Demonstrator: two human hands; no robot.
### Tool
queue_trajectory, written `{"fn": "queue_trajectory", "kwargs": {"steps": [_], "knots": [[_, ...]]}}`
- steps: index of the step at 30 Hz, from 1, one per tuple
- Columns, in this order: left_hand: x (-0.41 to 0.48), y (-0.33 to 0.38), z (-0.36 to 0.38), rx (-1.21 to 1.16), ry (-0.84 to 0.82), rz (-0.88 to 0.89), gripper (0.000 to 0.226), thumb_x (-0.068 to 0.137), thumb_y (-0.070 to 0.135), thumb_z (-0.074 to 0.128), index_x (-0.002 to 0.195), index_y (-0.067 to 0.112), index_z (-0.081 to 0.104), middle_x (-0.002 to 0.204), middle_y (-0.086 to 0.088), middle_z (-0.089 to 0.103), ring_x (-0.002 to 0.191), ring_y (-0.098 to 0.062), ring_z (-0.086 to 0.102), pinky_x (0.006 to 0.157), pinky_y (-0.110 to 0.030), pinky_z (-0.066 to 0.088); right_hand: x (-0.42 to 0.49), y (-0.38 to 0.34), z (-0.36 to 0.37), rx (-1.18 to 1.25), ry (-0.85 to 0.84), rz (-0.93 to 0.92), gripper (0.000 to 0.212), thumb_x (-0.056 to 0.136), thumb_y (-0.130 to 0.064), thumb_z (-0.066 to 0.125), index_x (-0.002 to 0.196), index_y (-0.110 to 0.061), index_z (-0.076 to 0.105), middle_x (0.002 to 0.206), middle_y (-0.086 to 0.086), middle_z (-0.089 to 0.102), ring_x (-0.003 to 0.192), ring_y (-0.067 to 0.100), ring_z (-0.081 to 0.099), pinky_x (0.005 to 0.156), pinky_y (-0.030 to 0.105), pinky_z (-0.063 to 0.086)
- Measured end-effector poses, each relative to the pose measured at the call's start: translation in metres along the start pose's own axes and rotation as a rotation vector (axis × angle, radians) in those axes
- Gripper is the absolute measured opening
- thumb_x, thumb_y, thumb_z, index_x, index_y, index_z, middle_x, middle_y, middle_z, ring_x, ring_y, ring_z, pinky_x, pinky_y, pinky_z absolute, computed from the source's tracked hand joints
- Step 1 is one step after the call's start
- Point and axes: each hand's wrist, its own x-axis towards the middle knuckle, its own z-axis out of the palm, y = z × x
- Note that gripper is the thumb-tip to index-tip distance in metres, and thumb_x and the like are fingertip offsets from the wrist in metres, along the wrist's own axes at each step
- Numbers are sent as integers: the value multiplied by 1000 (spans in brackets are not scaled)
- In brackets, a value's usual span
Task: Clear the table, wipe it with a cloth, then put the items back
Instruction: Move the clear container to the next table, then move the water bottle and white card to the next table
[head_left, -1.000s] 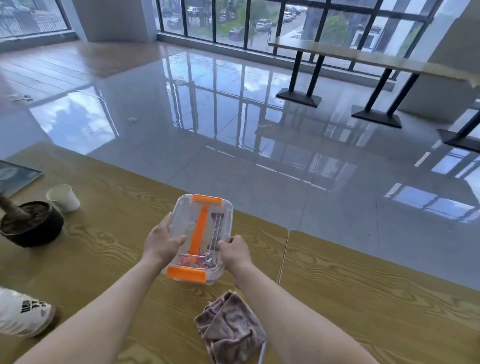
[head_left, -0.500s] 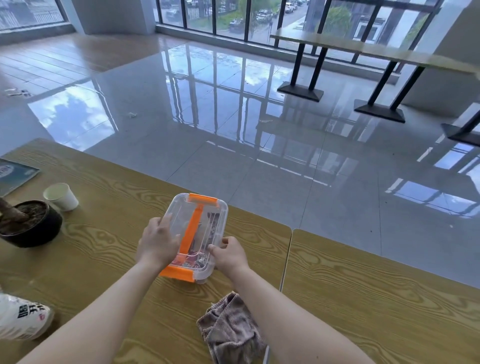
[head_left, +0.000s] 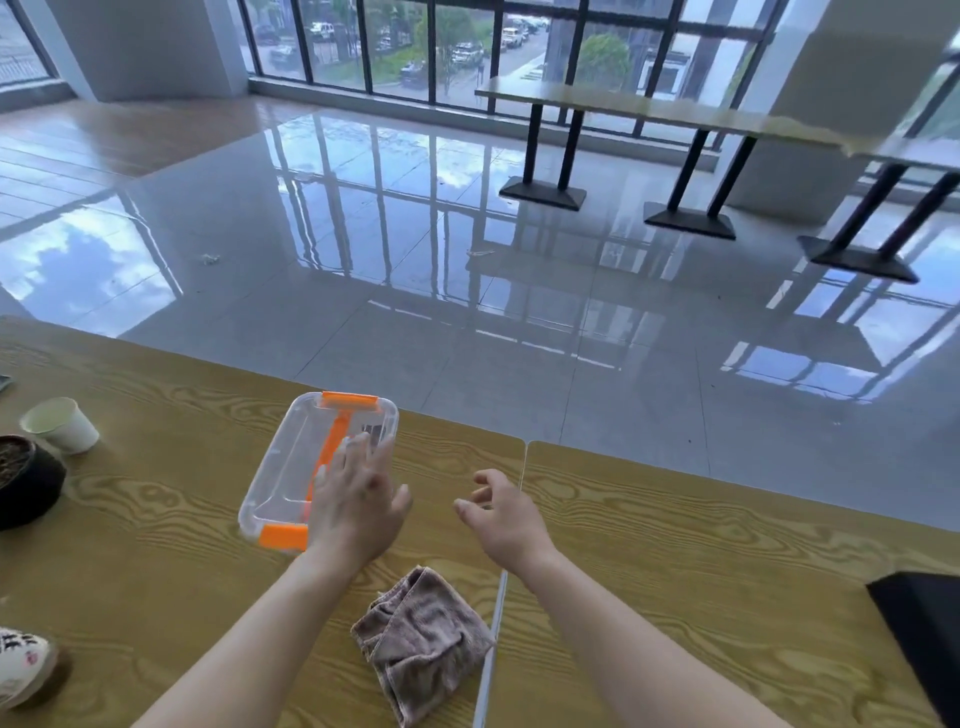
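Woodgrain counter (head_left: 156, 519) carries your clear, round-cornered plastic box (head_left: 283, 467) with orange clasps. Your left grip (head_left: 358, 506), released and straight-fingered, hides the box's right side. Crumpled terry cloth (head_left: 421, 644) lies nearer you. Your right grip (head_left: 506, 519) hovers loosely curled, empty.

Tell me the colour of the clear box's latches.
The latches are orange; the head view shows them.

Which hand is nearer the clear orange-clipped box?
Left. The left hand lies over the right side of the clear box, fingers straight; the right hand hangs apart to its right, holding nothing.
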Motion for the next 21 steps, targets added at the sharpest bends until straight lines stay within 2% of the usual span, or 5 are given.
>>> {"fn": "queue_trajectory", "kwargs": {"steps": [4, 8, 16, 21], "knots": [[-22, 45, 11, -4, -18, 88, 70, 90, 42, 59, 152, 21, 33, 155, -13, 36, 145, -30, 32, 111, -50, 36, -39, 40, -39, -82, 95, 10, 51, 95, -38, 62, 139, -17, 48, 124, 0, 62, 110, 18, 60, 95, 36, 50], [-46, 89, 31, -19, -68, 189, 71, 91, 45, 55, 153, 20, 31, 156, -14, 36, 146, -30, 32, 113, -50, 37, -83, 86, -75, -130, 191, 62, 49, 95, -38, 61, 138, -18, 49, 123, -2, 61, 108, 15, 59, 93, 33, 50], [-93, 183, 60, -66, -164, 404, 71, 93, 44, 56, 155, 20, 30, 155, -14, 37, 146, -28, 31, 113, -45, 35, -178, 165, -136, -60, 404, 224, 45, 95, -40, 61, 135, -22, 53, 121, -6, 61, 107, 13, 60, 93, 35, 53], [-133, 251, 78, -146, -231, 559, 71, 91, 40, 60, 153, 19, 34, 154, -11, 41, 144, -27, 35, 110, -45, 39, -238, 210, -159, -21, 527, 362, 41, 94, -38, 63, 131, -22, 57, 116, -6, 62, 104, 12, 61, 89, 31, 53]]}}
